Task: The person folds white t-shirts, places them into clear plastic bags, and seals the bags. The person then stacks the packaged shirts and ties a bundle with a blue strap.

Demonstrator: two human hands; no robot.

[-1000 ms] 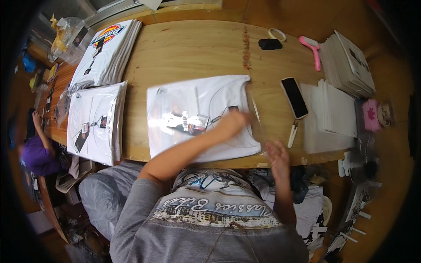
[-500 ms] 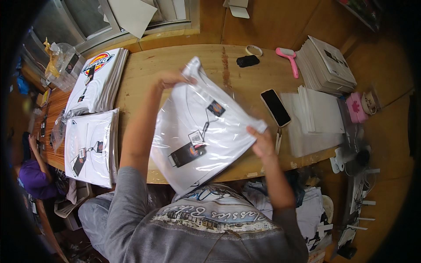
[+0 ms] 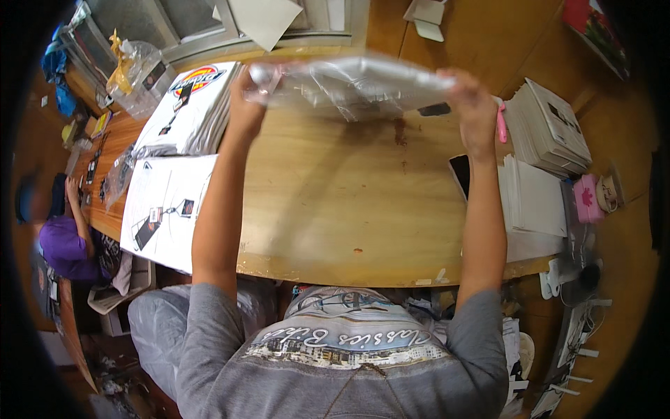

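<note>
Nearest, lower centre of the frame: one grey T-shirt (image 3: 363, 380) with a printed front, worn by the person. Beyond it, one wooden desk (image 3: 349, 209), its bare middle at centre frame. Left of centre: one flat white garment with dark tags (image 3: 171, 199), partly behind the left forearm. Right of centre: one dark phone (image 3: 458, 170), partly behind the right forearm; beside it, white sheets (image 3: 534, 195); farther right, one pink box (image 3: 587, 199). Far left: a co-worker in a purple top (image 3: 66, 246), one arm raised. Upper centre, lifted over the far part of the desk: one white packaged garment (image 3: 356, 75) in clear plastic, blurred, seen nearly edge-on. Two hands, both grasping it: the left hand (image 3: 246, 92) at its left end, the right hand (image 3: 474, 99) at its right end. Upper left: one pile of folded white garments (image 3: 202, 119). Upper right: one thick pale stack (image 3: 541, 133); near it, a pink handle (image 3: 502, 126), partly hidden by the right hand. Farthest, upper left: one window (image 3: 188, 21).
</note>
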